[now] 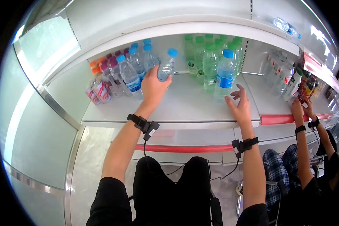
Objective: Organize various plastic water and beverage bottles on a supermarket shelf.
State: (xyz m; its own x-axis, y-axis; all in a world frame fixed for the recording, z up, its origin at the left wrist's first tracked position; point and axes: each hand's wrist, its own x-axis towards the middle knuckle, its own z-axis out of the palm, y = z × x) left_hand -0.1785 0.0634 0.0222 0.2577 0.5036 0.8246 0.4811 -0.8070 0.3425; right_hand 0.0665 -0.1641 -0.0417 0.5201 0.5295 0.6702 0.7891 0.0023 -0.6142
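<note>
The person wears black sleeves (110, 201), black trousers (154, 188) and wrist straps (134, 119) with boxy modules (151, 130) and cables (144, 147).

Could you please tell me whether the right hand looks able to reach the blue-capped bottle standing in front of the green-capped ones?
Probably yes: the right hand is open and close beside the blue-capped bottle, nothing visible lies between them, and the green-capped bottles stand behind it.

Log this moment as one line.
left hand: holding tilted blue-capped bottle | right hand: open beside blue-labelled bottle | shelf: green-capped bottles behind that bottle
</note>
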